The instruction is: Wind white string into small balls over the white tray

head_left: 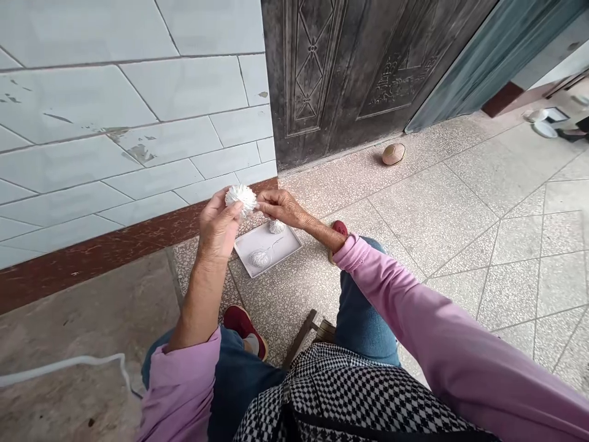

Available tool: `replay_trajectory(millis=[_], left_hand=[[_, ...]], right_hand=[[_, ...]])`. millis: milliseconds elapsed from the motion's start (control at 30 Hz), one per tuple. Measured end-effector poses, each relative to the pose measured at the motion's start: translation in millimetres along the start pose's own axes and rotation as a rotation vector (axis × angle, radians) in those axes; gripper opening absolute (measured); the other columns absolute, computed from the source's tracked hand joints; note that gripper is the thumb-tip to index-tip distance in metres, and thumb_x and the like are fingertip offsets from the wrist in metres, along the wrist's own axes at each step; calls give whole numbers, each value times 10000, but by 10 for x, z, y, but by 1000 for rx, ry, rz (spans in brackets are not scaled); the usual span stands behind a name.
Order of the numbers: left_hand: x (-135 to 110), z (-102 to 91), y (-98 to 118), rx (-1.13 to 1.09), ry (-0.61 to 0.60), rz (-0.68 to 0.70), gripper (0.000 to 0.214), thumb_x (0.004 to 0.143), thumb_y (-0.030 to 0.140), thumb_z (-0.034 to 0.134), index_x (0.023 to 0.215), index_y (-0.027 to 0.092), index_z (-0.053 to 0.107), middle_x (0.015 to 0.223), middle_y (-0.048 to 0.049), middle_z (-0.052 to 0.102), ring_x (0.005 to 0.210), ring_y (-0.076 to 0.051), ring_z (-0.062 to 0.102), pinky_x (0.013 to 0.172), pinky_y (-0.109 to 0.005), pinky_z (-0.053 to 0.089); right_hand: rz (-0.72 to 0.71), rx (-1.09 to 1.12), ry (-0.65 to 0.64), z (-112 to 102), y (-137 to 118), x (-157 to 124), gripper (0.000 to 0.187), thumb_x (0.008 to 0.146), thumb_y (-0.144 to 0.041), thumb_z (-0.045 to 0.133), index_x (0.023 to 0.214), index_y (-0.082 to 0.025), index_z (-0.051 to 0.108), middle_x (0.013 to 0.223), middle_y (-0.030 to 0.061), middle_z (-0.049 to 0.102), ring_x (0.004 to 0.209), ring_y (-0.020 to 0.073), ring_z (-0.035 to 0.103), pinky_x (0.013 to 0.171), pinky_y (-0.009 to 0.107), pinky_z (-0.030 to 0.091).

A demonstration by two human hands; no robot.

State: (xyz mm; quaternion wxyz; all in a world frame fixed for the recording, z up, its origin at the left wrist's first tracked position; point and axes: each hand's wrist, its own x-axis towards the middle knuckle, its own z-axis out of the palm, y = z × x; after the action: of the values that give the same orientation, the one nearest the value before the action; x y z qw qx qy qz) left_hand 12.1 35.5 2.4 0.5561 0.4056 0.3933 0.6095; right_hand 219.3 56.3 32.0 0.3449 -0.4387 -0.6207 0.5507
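My left hand (219, 222) is closed around a white fluffy pompom-like ball (241, 197), held up in front of me. My right hand (280, 207) pinches the right side of that ball with its fingertips. Below my hands a white flat tray (285, 248) lies on the floor. On it sit two small silvery-white balls, one near the front (260, 258) with a thin wire stem, one at the back (277, 226) partly hidden under my right hand.
A dark embossed metal door (350, 67) stands ahead, with a tan round object (393, 153) on the floor before it. A white tiled wall (129, 110) is on the left. A white cord (64, 363) runs along the floor. Red shoes (243, 328) and a wooden stool edge (301, 334) are near.
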Motion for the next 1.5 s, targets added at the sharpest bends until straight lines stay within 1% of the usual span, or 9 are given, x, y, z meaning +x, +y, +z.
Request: replay_trajectory(millis=[267,467,600,700,833,1033,1233,1367,1500], left_hand=[[128,-118,-150,243,132,110,710,617,519,1227,1195,270,897,1203,-77,926,1170,-340,879,1015,-434,764],[29,-64,-187,441,-179,-66,683,701,476,1223,1262,181,968,1156,-134,945,1075,-366,876,969,-468,727],[-53,93,-146,325,-338,-155,661,708,455,1253,1268,229,985,1178,-130,954,1041,-357,898,893,-441,746],[-73,190,-101,195,-369,-138,695,701,410,1256,1311,247,966,1244,-117,960,1062,-317,901,897,-390,759],[-50,201,-78,64,-305,-64,715,723,392,1239,1355,237,944,1308,-124,947,1113,-288,887,966,-370,761],[21,60,-98,-36,-102,-36,696,697,453,1253,1291,270,942,1359,-121,928,1259,-331,878,1079,-436,763],[19,-27,-95,-113,-7,-49,690,684,549,1268,1197,253,915,1306,-137,911,1227,-333,872,982,-413,759],[59,-89,-131,-42,111,12,740,662,553,1249,1222,257,865,1291,-123,905,1188,-317,869,914,-384,738],[109,-99,-157,188,242,82,803,543,522,1233,1190,250,844,1241,-94,924,1142,-307,878,946,-384,744]], right_hand=[[-27,-8,-105,-78,0,-119,465,1210,-225,932,810,-224,695,682,-49,549,708,149,471,681,326,376],[-35,25,-13,-392,-31,-147,568,1230,-338,972,788,-229,633,694,-54,477,733,138,436,682,316,361],[-69,28,31,-530,71,-102,579,1225,-197,942,772,-230,582,685,-71,425,734,131,412,673,298,365],[-112,81,32,-528,196,-28,623,1193,-264,1015,782,-234,548,668,-87,434,691,116,404,621,273,345],[-143,130,17,-460,297,56,599,1240,-344,988,820,-221,579,658,-97,470,649,95,396,598,248,337],[-165,49,14,-301,273,79,473,1282,-223,887,862,-190,672,654,-63,559,642,110,439,601,252,348],[-173,-68,11,-96,205,63,414,1241,-178,859,860,-200,700,713,-26,624,720,155,527,662,278,419],[-183,-133,-58,-12,174,-14,405,1213,-184,863,846,-209,692,793,0,675,797,177,574,737,308,438],[-182,-67,-168,-34,195,-63,401,1191,-237,894,843,-216,696,738,-30,575,767,179,521,727,322,401]])
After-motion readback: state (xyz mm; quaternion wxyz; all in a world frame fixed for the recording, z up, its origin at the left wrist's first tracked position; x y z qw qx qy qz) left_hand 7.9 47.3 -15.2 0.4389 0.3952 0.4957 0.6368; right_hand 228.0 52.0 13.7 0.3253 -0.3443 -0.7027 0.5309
